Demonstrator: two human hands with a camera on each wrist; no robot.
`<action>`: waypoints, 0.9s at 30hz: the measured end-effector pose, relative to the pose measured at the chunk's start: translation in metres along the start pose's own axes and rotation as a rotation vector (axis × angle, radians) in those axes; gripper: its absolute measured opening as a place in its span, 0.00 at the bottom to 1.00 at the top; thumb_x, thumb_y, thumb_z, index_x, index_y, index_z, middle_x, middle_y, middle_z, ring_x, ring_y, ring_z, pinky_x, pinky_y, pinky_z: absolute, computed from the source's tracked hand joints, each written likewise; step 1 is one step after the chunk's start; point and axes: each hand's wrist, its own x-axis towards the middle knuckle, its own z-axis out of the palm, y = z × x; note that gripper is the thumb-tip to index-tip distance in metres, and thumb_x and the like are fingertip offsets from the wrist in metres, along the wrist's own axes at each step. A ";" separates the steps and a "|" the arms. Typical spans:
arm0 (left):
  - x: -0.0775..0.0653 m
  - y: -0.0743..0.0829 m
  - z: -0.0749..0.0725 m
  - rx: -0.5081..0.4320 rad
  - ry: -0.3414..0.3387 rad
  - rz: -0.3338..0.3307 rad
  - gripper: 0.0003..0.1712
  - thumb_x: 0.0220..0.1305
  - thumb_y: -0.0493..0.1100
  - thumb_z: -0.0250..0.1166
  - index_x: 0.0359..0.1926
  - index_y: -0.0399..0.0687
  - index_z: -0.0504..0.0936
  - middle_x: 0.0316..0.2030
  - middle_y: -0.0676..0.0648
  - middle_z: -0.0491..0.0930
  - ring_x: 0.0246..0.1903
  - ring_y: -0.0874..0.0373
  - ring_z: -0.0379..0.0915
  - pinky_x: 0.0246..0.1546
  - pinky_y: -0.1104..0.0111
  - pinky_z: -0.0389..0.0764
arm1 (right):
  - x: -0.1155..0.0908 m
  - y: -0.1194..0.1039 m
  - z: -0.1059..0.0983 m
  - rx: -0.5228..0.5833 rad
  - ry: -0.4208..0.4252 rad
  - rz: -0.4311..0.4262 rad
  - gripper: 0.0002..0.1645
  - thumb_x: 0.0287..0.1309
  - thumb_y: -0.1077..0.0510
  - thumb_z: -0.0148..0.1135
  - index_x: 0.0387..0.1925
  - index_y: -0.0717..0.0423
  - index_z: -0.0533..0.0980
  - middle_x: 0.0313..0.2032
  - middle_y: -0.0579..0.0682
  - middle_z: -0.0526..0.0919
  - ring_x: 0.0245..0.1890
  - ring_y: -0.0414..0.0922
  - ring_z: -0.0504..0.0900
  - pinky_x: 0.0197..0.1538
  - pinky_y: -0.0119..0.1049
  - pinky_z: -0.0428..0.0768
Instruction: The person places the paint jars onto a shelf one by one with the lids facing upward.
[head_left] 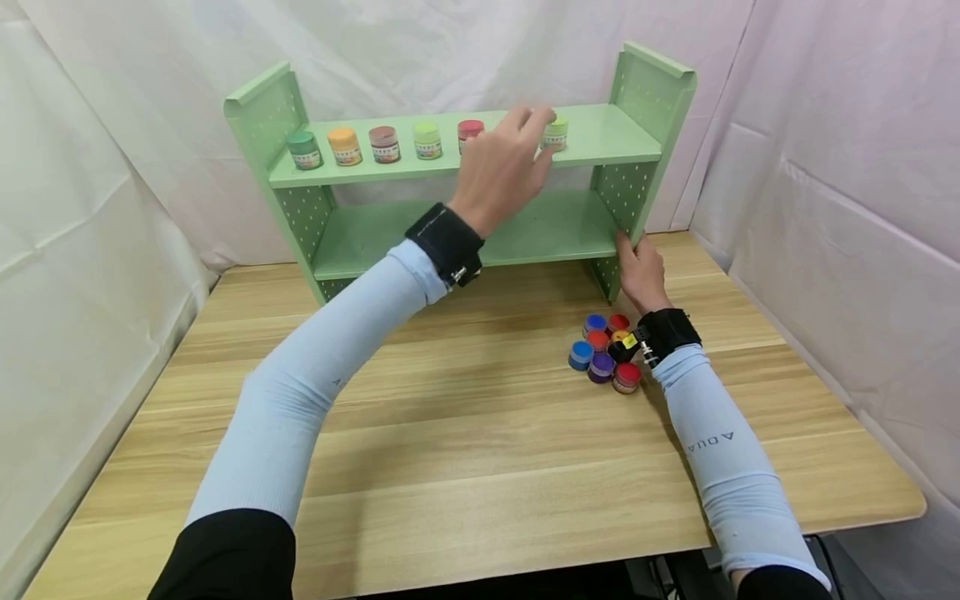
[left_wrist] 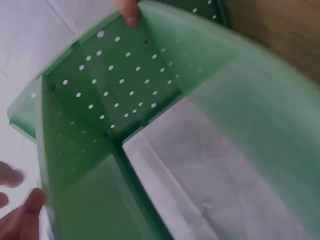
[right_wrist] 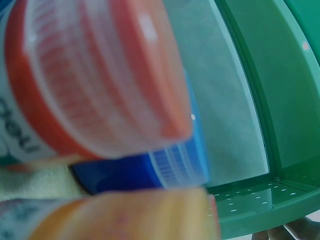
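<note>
The left hand is raised at the top shelf with its fingers loosely bent, nearest a lime-green paint jar at the right of the row. In the left wrist view its blurred fingers are beside the shelf edge, with no jar visible between them. Low on the right, the right hand grips the front edge of the side panel of the green rack; a fingertip laps over that edge in the left wrist view. Red, lime, brown, orange and dark green jars line the top shelf.
Several more jars are clustered on the wooden table by the right wrist, including a purple jar, a blue jar and a red jar. White cloth hangs behind and at both sides.
</note>
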 end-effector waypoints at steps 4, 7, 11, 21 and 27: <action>-0.030 -0.006 0.003 -0.040 0.139 -0.003 0.15 0.74 0.47 0.60 0.54 0.44 0.81 0.45 0.44 0.86 0.19 0.55 0.67 0.18 0.66 0.63 | 0.000 0.002 0.001 -0.002 -0.011 0.003 0.44 0.74 0.29 0.37 0.77 0.53 0.63 0.68 0.65 0.76 0.67 0.63 0.76 0.66 0.63 0.75; -0.049 -0.013 0.004 -0.089 0.179 -0.024 0.14 0.73 0.47 0.60 0.52 0.43 0.81 0.44 0.44 0.86 0.23 0.52 0.76 0.17 0.64 0.66 | 0.000 0.002 0.001 -0.001 -0.012 0.010 0.44 0.74 0.29 0.37 0.77 0.53 0.62 0.69 0.65 0.75 0.68 0.63 0.75 0.66 0.63 0.74; -0.076 -0.025 0.009 -0.183 0.245 -0.068 0.12 0.72 0.44 0.63 0.48 0.40 0.81 0.42 0.43 0.87 0.27 0.51 0.82 0.17 0.65 0.72 | 0.001 -0.001 -0.001 0.006 -0.002 0.014 0.44 0.75 0.30 0.38 0.78 0.53 0.61 0.69 0.65 0.75 0.68 0.63 0.75 0.67 0.63 0.74; -0.145 -0.074 0.024 -0.254 0.470 -0.258 0.09 0.67 0.41 0.66 0.38 0.37 0.83 0.31 0.40 0.87 0.15 0.53 0.76 0.18 0.64 0.76 | 0.002 -0.003 0.000 0.031 -0.020 0.008 0.44 0.75 0.29 0.38 0.79 0.52 0.59 0.71 0.64 0.72 0.69 0.63 0.74 0.67 0.65 0.73; -0.165 -0.109 0.023 -0.239 0.684 -0.380 0.09 0.65 0.38 0.67 0.32 0.35 0.82 0.22 0.39 0.82 0.15 0.50 0.74 0.22 0.63 0.74 | 0.001 -0.002 -0.001 0.024 -0.013 0.034 0.46 0.73 0.28 0.37 0.78 0.52 0.61 0.70 0.64 0.74 0.68 0.61 0.74 0.67 0.62 0.73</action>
